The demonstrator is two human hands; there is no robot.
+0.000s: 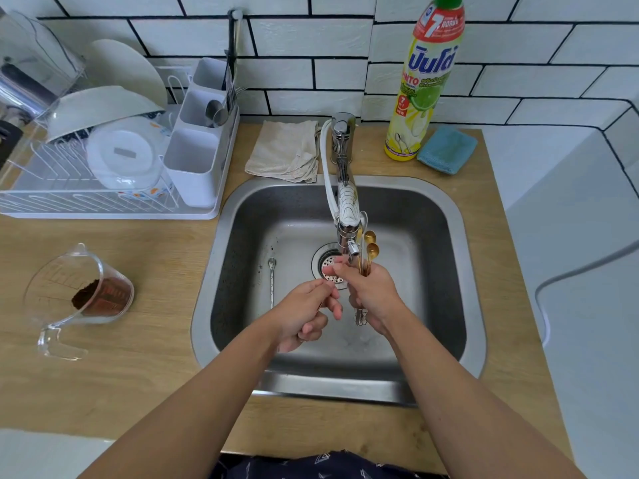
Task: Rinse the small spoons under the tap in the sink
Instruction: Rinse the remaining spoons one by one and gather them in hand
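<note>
spoons' (367, 252) middles hidden in right hand (373, 292), bottle (427, 88) cap cut off

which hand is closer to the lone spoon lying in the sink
Left. The left hand is just right of the lone spoon, close beside its handle. The right hand, gripping a bunch of spoons by the tap, is further right.

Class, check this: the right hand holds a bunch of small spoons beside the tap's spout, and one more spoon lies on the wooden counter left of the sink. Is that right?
One detail is wrong. The right hand does grip the bunch of small spoons beside the tap, but the loose spoon lies on the floor of the sink, left of the drain, not on the counter. The head view shows this.
</note>
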